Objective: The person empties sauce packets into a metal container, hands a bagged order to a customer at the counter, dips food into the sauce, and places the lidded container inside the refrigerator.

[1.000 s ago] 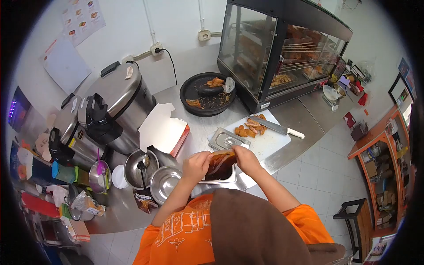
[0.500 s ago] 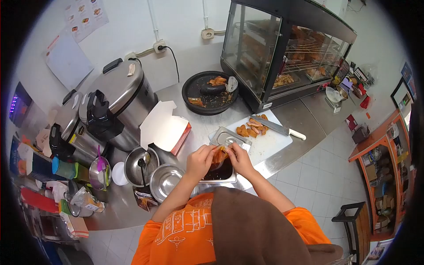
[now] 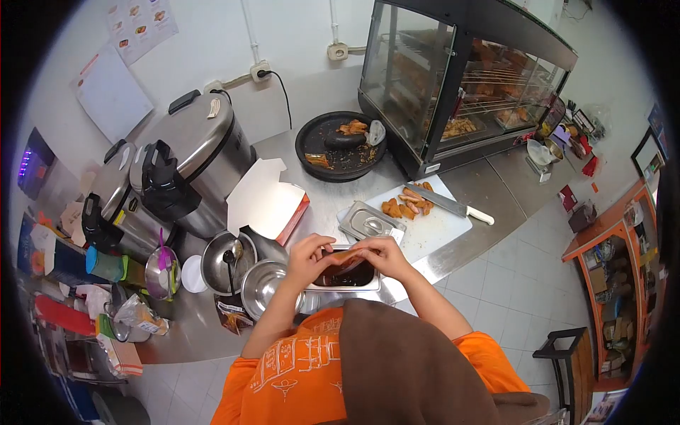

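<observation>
Now flatter, the packet (image 3: 347,263) spans left hand (image 3: 309,259) to right hand (image 3: 384,256).

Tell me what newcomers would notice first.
Probably the large black-framed glass cabinet at the back right, then two bulky silver metal pots at the left. Front and centre, the left hand and right hand hold a thin orange-brown packet over a rectangular steel container.

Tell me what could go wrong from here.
The packet between the left hand and the right hand might slip into the dark liquid in the metal container below. The knife lies with its handle jutting past the cutting board, so a passing arm might catch it.
</observation>
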Demonstrator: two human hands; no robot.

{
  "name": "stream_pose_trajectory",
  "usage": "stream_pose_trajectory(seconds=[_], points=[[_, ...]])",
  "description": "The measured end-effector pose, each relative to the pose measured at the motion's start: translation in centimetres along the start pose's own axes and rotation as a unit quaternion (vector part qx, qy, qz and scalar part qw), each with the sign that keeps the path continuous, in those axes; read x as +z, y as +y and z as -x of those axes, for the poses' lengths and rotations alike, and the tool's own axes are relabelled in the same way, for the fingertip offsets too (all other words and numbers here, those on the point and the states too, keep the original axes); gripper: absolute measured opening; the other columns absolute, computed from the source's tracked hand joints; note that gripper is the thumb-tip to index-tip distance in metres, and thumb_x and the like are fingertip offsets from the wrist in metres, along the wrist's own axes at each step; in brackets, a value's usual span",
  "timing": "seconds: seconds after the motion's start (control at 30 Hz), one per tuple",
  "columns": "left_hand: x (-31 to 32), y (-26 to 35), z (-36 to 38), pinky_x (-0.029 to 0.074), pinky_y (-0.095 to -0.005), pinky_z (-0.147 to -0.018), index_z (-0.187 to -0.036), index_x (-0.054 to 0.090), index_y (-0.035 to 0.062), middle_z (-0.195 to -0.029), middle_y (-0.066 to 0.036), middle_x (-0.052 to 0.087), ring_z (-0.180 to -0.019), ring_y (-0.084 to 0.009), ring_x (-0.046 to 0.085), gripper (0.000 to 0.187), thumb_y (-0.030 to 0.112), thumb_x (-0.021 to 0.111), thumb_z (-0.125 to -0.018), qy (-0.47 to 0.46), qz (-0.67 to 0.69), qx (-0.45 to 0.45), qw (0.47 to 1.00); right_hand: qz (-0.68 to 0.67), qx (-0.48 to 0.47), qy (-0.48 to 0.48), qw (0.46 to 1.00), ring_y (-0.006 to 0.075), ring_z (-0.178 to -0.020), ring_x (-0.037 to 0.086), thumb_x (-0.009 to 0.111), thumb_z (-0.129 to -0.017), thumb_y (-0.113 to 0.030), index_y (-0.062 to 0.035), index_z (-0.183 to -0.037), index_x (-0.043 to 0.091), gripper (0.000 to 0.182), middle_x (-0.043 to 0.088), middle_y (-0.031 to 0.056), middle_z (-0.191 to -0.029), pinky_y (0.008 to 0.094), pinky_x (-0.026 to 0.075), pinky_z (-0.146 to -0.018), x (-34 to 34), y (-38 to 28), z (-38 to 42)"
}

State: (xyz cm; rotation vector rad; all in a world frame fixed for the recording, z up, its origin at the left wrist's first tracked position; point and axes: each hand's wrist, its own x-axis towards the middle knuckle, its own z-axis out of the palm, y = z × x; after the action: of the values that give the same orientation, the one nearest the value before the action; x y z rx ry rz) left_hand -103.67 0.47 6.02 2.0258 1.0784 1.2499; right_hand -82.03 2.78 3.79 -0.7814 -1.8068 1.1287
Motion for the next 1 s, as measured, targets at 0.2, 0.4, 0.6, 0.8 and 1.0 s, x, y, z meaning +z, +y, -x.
stream_pose_trajectory(seconds=[0.2, 0.4, 0.6, 0.8, 1.0], points=[[-2.5, -3.2, 2.5, 0.046, -0.024, -0.063, -0.091, 0.066, -0.0008, -0.084, -0.008, 0.065, -0.071, -0.0119, 0.06, 0.028, 0.012, 0.076, -0.068, -0.11, 0.045, -0.126, 0.985, -0.061, -0.04, 0.019, 0.997, 0.0124, -0.082, 0.054, 0.055, -0.083, -0.003, -0.0005, -0.092, 0.065, 0.014, 0.06, 0.0077, -0.086, 0.0235, 0.043, -0.072, -0.4, -0.4, -0.8], [-0.4, -4.1, 4.2, 0.047, -0.0225, -0.06, -0.089, 0.064, -0.0039, -0.073, -0.002, 0.064, -0.064, -0.01, 0.059, 0.02, 0.006, 0.072, -0.073, 0.043, 0.109, -0.212, 0.97, -0.098, 0.0, 0.16, 0.982, 0.0131, -0.085, 0.047, 0.055, -0.086, -0.005, 0.0016, -0.093, 0.063, 0.012, 0.049, 0.0044, -0.087, 0.0235, 0.039, -0.076, 1.4, 1.4, -1.0], [0.3, -2.7, 3.6, 0.045, -0.025, -0.077, -0.099, 0.06, -0.0029, -0.098, -0.004, 0.061, -0.089, -0.0118, 0.056, 0.023, 0.01, 0.065, -0.081, 0.003, 0.219, -0.196, 0.956, -0.127, 0.013, 0.331, 0.935, 0.0118, -0.083, 0.049, 0.057, -0.087, -0.01, 0.0009, -0.094, 0.061, 0.013, 0.046, 0.0041, -0.09, 0.0222, 0.04, -0.074, 4.2, 1.8, -1.5], [0.6, -1.0, 2.7, 0.045, -0.0313, -0.072, -0.101, 0.055, -0.0017, -0.09, -0.013, 0.062, -0.081, -0.0219, 0.058, 0.029, 0.025, 0.051, -0.09, -0.116, 0.066, -0.191, 0.973, -0.198, 0.086, 0.316, 0.924, 0.0112, -0.079, 0.052, 0.057, -0.088, -0.01, -0.0004, -0.096, 0.06, 0.013, 0.044, 0.0036, -0.093, 0.0196, 0.043, -0.069, 6.5, 0.3, -1.3], [0.3, -2.0, 1.4, 0.043, -0.0376, -0.064, -0.087, 0.055, -0.0039, -0.071, -0.022, 0.057, -0.069, -0.0363, 0.056, 0.041, 0.035, 0.042, -0.093, -0.086, -0.089, -0.201, 0.972, -0.436, 0.051, 0.078, 0.895, 0.0146, -0.085, 0.056, 0.052, -0.085, 0.002, 0.0001, -0.122, 0.046, 0.038, 0.041, 0.0067, -0.107, 0.0259, 0.048, -0.074, 4.2, -0.4, -0.2]])
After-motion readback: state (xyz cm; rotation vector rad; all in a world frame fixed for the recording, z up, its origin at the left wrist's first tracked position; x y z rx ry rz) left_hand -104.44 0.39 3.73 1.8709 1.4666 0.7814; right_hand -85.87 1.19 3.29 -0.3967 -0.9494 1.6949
